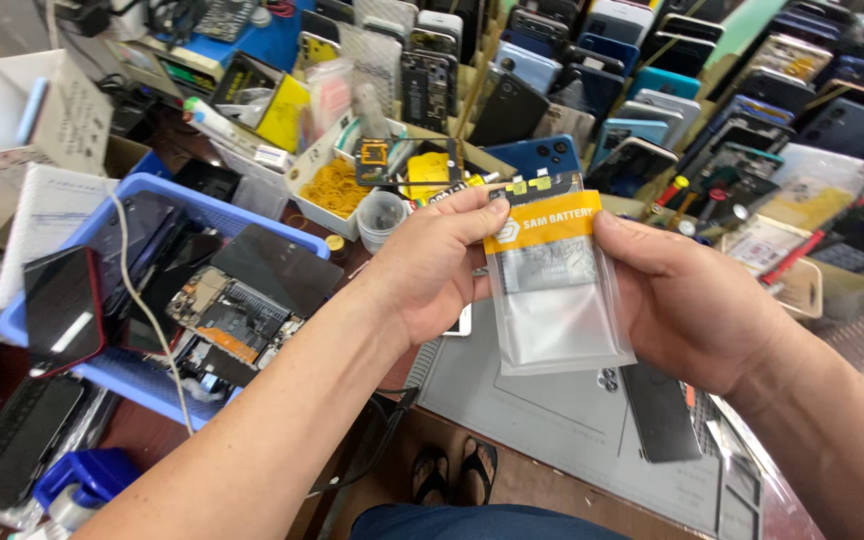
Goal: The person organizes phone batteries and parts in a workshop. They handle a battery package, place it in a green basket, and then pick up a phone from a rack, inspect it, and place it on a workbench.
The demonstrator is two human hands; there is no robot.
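Both my hands hold a clear plastic pouch (552,300) with a yellow top band, raised above the grey work mat (552,420). A flat silvery battery shows inside it. My left hand (427,265) pinches the pouch's upper left corner between thumb and fingers. My right hand (687,300) grips its right edge, thumb on the yellow band. Small yellow tabs on a dark strip (522,185) stick out above the pouch top. A dark phone (657,410) lies on the mat under my right hand.
A blue basket (202,210) at the left holds phone parts, boards and a red-edged phone (62,310). A box of yellow rubber bands (334,187) and a small clear cup (382,215) stand behind my left hand. Several phones line racks at the back. Screwdrivers (697,200) lie at the right.
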